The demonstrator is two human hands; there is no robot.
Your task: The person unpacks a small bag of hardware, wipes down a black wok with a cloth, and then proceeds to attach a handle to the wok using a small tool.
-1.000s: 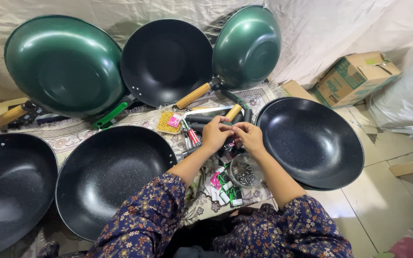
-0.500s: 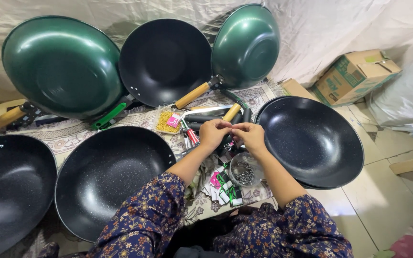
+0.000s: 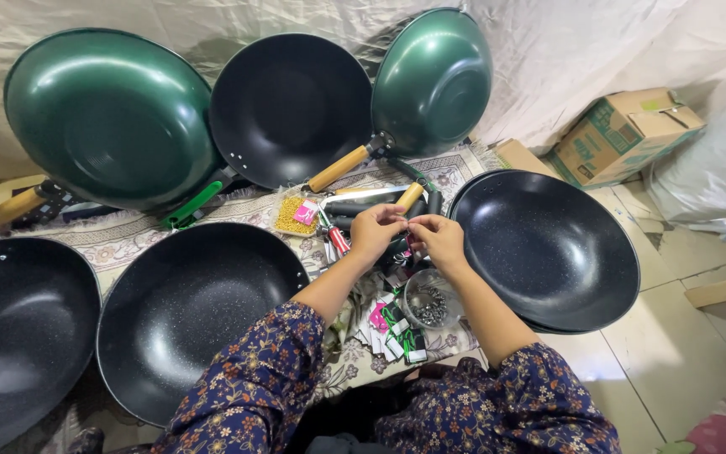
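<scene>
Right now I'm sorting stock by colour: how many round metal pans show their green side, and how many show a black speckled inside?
Green round metal pans: 2
Black speckled round metal pans: 4
Total: 6

Two green woks (image 3: 111,118) (image 3: 433,80) lean against pale sheeting (image 3: 565,50) — black wok (image 3: 289,108) between them. Cardboard box (image 3: 619,134) right, on tiled floor (image 3: 674,361).
</scene>
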